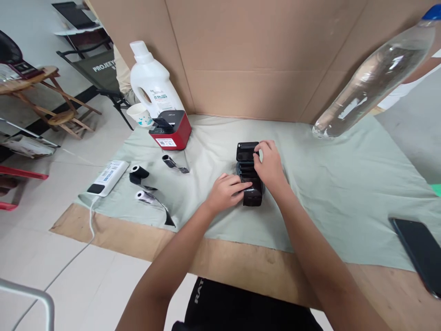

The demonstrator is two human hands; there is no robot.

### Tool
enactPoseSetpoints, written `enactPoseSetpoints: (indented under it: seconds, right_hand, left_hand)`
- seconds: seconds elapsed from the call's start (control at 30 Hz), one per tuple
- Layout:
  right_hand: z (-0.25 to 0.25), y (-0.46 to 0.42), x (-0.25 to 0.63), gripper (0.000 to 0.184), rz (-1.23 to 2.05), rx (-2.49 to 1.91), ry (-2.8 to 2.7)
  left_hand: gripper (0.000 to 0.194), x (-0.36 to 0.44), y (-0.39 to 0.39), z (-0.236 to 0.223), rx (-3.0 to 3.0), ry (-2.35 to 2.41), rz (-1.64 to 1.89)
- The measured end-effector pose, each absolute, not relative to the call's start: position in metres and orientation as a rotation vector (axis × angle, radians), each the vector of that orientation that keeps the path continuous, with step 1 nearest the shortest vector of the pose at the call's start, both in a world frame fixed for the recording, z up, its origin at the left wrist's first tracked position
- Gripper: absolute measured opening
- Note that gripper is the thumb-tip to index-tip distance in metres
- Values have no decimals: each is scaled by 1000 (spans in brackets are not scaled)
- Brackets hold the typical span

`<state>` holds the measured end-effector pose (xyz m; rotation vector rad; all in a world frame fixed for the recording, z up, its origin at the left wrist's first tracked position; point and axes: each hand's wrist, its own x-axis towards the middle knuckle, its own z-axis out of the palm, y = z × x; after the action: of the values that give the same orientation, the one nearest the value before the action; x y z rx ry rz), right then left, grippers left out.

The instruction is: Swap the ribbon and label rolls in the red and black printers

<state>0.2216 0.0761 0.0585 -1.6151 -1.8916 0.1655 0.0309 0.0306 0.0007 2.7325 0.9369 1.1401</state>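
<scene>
A small black label printer point(248, 174) lies on the grey-green cloth point(324, 202) with its lid tipped up at the far end. My left hand point(225, 191) rests against the printer's near left side, fingers curled onto its body. My right hand point(270, 165) grips the right side near the open lid, thumb pressed at the lid's edge. Left of my hands lie three small paper rolls: a black one point(138, 173), a white one point(144, 196) with a dark strip trailing, and a slim one point(169, 161).
A red and black printer point(170, 130), a white detergent jug point(153, 82) and a paper cup point(140, 114) stand at the back left. A white power strip point(108, 177) lies at the left edge. A clear bottle point(372, 76) leans at right; a dark phone point(420, 253) lies near right. Cardboard walls stand behind.
</scene>
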Motion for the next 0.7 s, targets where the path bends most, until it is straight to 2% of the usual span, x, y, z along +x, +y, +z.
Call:
enactPoseSetpoints:
  seconds: [0.13,0.33,0.5,0.63,0.7]
  right_hand:
    - [59,83,226,44,142,-1469,-2009]
    - [79,69,228,31,208,-1522,-2207]
    - [97,53,232,24,506,-1557,-2451]
    - [96,53,229,22,551,-1584,-2386]
    - [89,57,227,31,512,-1671,-2304]
  left_hand:
    - [31,28,31,-3,2750,922,1083]
    - [32,28,28,-2,2762,868,1116]
    - [27,32,25,-1,2757,803,1109]
    - [26,32,24,-1,2745,828,1006]
    - [25,31,24,0,2725,838,944]
